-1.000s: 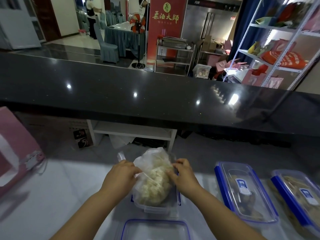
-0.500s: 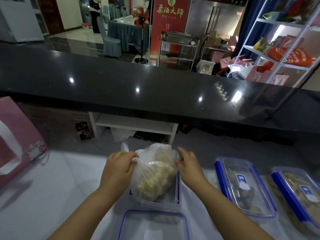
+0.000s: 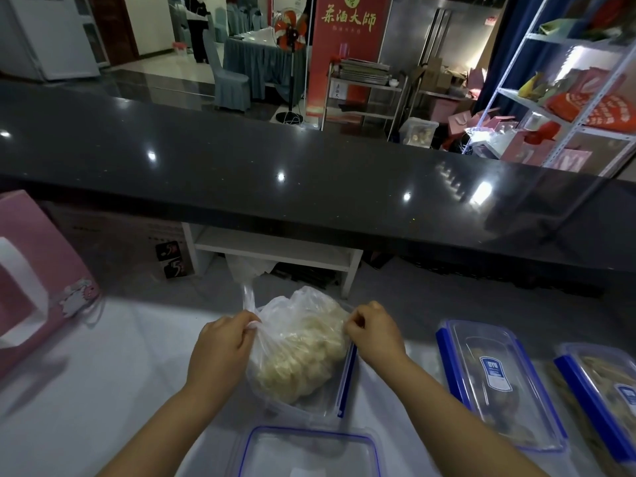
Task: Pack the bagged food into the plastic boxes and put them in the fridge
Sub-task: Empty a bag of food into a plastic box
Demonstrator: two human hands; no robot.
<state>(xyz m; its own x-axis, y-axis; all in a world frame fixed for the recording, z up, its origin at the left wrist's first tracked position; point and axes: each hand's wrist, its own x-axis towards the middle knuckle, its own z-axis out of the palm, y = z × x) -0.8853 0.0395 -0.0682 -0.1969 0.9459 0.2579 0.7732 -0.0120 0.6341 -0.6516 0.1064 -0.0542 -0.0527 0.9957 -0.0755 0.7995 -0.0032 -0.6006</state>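
Note:
A clear plastic bag of pale food pieces [image 3: 299, 352] sits partly inside an open plastic box with blue clips [image 3: 339, 390] on the white table. My left hand [image 3: 220, 349] grips the bag's left side and twisted top. My right hand [image 3: 373, 332] pinches the bag's right edge. A loose lid [image 3: 309, 452] lies just in front of the box. To the right stand two closed boxes with blue clips, the nearer closed box [image 3: 495, 380] and the farther closed box [image 3: 605, 390], both holding food.
A pink bag [image 3: 34, 270] stands at the left of the white table [image 3: 103, 373]. A long black counter [image 3: 309, 173] runs across behind it. A white fridge [image 3: 51, 36] is far back left. Metal shelves [image 3: 568, 98] stand at the right.
The bag has been lifted and tilted in the box, with both hands shifting from pressing on its top to holding its sides. The camera view moved up slightly.

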